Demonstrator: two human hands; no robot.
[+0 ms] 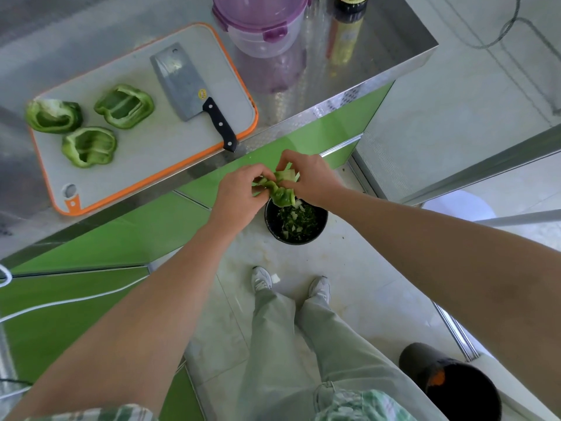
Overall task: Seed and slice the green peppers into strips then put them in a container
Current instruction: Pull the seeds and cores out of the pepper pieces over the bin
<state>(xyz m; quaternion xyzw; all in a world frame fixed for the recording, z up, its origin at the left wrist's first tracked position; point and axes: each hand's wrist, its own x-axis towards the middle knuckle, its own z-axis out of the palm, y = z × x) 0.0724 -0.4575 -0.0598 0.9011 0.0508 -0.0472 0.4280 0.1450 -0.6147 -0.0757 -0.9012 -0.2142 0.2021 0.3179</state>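
Observation:
Both hands hold one green pepper half (280,192) over a black waste bin (322,226) on the floor. My left hand (239,196) grips its left side, my right hand (309,180) its upper right edge, fingers inside it. Pale scraps and green bits lie in the bin. On the grey, orange-rimmed cutting board (170,141) lie three hollow pepper halves: one at the far left (53,115), one in the middle (124,106), one nearer me (89,146). A cleaver (188,86) with a black handle rests on the board's right side.
A clear container with a purple clip lid (261,19) stands on the steel counter behind the board, a dark bottle (349,4) to its right. A second black bin (449,381) sits on the floor at lower right. My feet are near the waste bin.

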